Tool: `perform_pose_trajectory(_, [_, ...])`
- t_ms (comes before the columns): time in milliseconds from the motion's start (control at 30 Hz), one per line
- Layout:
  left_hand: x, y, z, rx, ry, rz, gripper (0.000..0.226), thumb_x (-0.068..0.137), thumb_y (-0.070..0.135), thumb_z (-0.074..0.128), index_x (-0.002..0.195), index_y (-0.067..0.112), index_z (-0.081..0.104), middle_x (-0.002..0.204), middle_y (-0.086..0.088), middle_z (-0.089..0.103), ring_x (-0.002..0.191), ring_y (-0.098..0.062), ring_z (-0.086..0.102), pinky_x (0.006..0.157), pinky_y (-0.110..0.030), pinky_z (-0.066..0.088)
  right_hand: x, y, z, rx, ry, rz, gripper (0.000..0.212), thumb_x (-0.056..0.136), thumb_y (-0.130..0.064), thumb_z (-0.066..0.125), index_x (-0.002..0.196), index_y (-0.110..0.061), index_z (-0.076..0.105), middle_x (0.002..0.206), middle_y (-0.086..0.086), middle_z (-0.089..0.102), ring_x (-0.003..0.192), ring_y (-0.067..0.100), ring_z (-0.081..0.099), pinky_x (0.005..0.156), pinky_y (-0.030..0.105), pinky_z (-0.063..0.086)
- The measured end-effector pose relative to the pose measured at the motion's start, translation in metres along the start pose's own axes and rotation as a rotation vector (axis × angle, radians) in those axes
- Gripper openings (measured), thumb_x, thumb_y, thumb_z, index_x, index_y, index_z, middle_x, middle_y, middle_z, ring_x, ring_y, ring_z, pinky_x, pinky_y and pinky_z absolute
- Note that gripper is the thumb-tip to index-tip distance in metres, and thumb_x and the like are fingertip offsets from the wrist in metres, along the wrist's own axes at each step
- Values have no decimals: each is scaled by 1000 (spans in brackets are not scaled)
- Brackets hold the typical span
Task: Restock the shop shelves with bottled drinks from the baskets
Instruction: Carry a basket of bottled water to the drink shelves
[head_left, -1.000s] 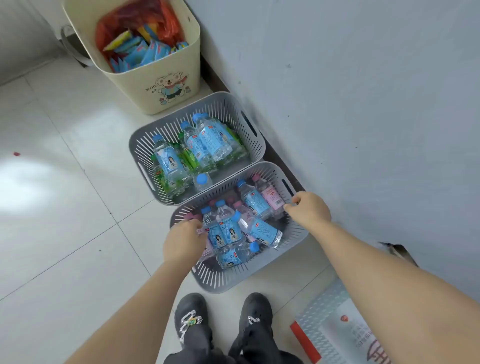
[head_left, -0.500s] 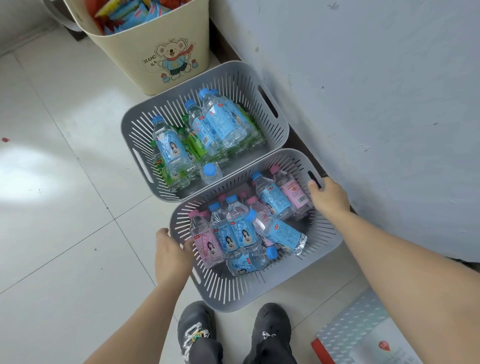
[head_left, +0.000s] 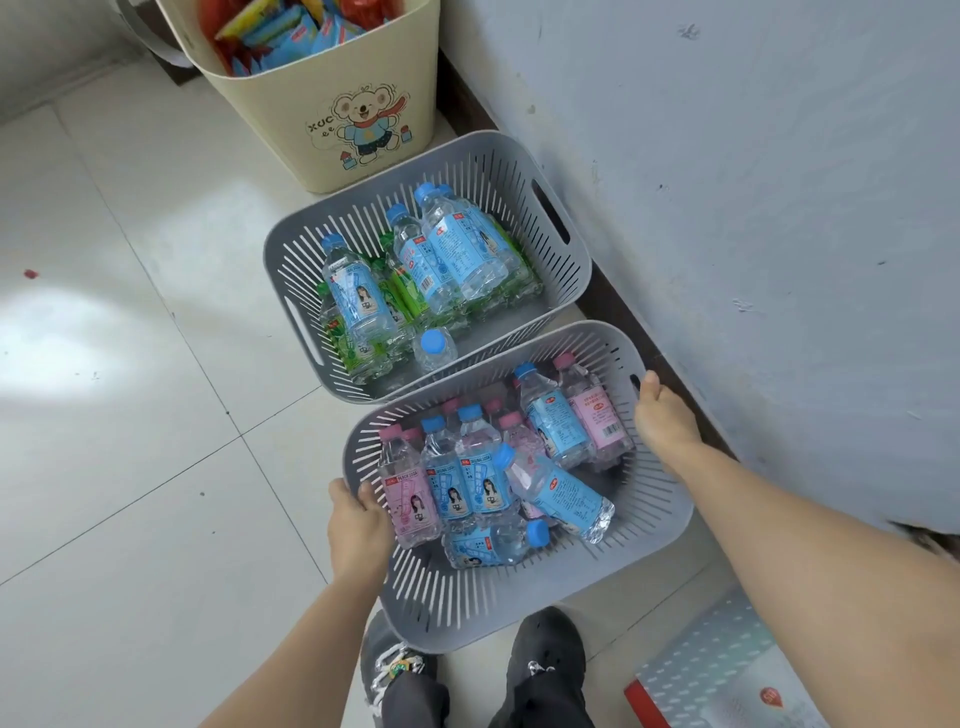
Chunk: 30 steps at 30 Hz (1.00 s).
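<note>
Two grey slotted baskets stand on the white tiled floor beside a wall. The near basket (head_left: 524, 608) holds several small bottles with blue and pink labels and caps (head_left: 483, 483). My left hand (head_left: 358, 530) grips its left rim, fingers curled over the edge. My right hand (head_left: 662, 415) holds its right rim at the handle slot. The far basket (head_left: 561, 280) holds several bottles with blue and green labels (head_left: 452, 249).
A cream bin (head_left: 332, 130) with a bear picture, full of snack packets, stands behind the far basket. The pale wall (head_left: 753, 208) runs along the right. My two black shoes (head_left: 545, 660) are just below the near basket. A red-edged box (head_left: 727, 680) lies at bottom right.
Both hands moved from over the bottles out to the near basket's left and right rims and closed on them. The basket now sits closer and larger in view.
</note>
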<state>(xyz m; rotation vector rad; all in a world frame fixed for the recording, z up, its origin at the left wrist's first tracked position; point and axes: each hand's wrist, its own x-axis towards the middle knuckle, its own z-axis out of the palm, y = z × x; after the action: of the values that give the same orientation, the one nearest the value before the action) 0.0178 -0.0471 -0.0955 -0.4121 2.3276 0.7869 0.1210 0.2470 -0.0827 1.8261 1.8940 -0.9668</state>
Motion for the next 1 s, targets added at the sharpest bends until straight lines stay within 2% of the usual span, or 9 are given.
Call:
perform_pose_trajectory(133, [-17, 5, -40, 19, 29, 64, 23, 103, 22, 28, 99, 4, 42, 84, -10, 52, 77, -29, 49, 69, -36, 35, -39, 12, -6, -47, -18, 39, 69, 102, -46, 10, 134, 1, 49, 138, 24, 50, 129, 39, 46, 108, 45, 35])
perform_pose_trajectory(400, [-79, 22, -144, 56, 69, 102, 24, 103, 22, 31, 88, 6, 41, 75, -6, 49, 75, -29, 47, 68, -36, 33, -152, -9, -57, -23, -55, 11, 62, 105, -37, 13, 128, 5, 53, 130, 27, 54, 124, 39, 48, 103, 40, 36])
perform_pose_trajectory(533, [-113, 39, -197, 51, 89, 127, 26, 103, 23, 30, 88, 6, 42, 77, -9, 51, 75, -30, 48, 67, -37, 34, -207, -32, -93, -18, -37, -49, 62, 105, -35, 13, 126, 8, 53, 131, 29, 54, 125, 38, 49, 102, 39, 36])
perform_pose_trajectory(633, [-139, 57, -237, 25, 102, 164, 27, 103, 23, 31, 90, 5, 44, 79, -11, 53, 74, -30, 49, 67, -38, 35, -244, -46, -119, -8, 5, -98, 64, 104, -38, 13, 128, 5, 53, 134, 27, 52, 127, 39, 47, 106, 42, 35])
perform_pose_trajectory(867, [-203, 95, -324, -49, 140, 233, 25, 104, 25, 31, 94, 8, 47, 78, -2, 52, 75, -25, 49, 67, -36, 35, -328, -75, -180, 22, 74, -206, 68, 104, -40, 12, 120, 7, 58, 124, 29, 58, 118, 40, 53, 103, 46, 41])
perform_pose_trajectory(1000, [-234, 108, -364, -65, 161, 286, 26, 103, 27, 32, 96, 9, 49, 85, -5, 54, 79, -24, 51, 69, -35, 36, -372, -87, -213, 38, 87, -262, 65, 105, -37, 12, 126, 8, 54, 129, 30, 54, 123, 39, 50, 104, 41, 37])
